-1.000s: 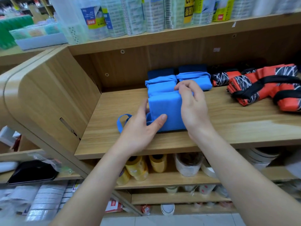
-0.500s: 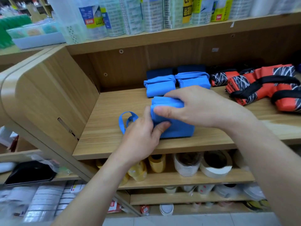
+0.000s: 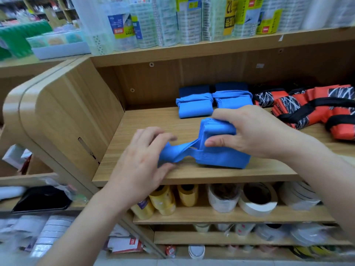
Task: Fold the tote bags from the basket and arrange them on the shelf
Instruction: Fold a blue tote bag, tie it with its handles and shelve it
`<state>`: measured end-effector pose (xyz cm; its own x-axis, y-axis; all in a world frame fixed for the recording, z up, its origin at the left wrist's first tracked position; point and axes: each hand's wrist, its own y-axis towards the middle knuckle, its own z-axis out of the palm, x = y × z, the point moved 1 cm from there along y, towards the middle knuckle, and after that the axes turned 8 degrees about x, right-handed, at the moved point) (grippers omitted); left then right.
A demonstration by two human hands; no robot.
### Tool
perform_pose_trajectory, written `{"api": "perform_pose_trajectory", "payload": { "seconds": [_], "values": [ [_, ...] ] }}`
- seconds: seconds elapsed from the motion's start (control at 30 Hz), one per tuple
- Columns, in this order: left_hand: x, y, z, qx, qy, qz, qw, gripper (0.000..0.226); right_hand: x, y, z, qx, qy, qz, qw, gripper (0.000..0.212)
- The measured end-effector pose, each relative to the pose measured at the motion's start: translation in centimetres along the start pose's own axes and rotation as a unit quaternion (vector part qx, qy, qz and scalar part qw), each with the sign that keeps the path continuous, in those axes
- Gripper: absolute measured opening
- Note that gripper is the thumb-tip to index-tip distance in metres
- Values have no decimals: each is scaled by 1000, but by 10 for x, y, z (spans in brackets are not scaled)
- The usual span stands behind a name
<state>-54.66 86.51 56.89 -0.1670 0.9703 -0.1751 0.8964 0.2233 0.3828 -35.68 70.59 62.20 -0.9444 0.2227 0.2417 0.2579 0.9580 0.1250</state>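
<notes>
Since 0.5 s ago: left hand (image 3: pixel 142 166) has gathered the blue handles (image 3: pixel 182 151), earlier a loose loop, and drawn them leftward, fingers curled round them. Right hand (image 3: pixel 255 135) still clamps the folded blue tote bag (image 3: pixel 224 159), thumb on its front, fingers over the top. The bag sits near the shelf (image 3: pixel 192 175) front edge. Behind it: two folded blue bags (image 3: pixel 194 110); orange-black bags (image 3: pixel 317 112) to the right.

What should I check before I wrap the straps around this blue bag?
1. The right hand grips the folded blue bag: ok.
2. The left hand holds the straps: ok.
3. The straps lie flat, untwisted: not ok, bunched.
4. The blue bag sits on the shelf: ok.
5. Bare shelf left of the two wrapped bags: ok.
6. Inner folds even: cannot tell.
</notes>
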Motion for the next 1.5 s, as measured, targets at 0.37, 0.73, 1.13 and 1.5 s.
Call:
{"api": "perform_pose_trajectory", "payload": {
  "seconds": [0.37, 0.73, 1.13, 1.5],
  "values": [
    [0, -8, -37, 46, -407, -120, 904, 14, -16, -6, -8, -21, -17, 6, 1000, 60],
    [17, 3, -21, 6, -384, -286, 878, 23, -16, -14, -15, -30, -30, 13, 999, 66],
    [-20, 23, 4, 103, 24, 50, 993, 10, -23, -13, -21, 3, 96, 3, 995, 49],
    [0, 8, -43, 51, -674, -2, 737, 25, -34, -15, -11, 1, 156, 36, 987, 45]
  ]
}}
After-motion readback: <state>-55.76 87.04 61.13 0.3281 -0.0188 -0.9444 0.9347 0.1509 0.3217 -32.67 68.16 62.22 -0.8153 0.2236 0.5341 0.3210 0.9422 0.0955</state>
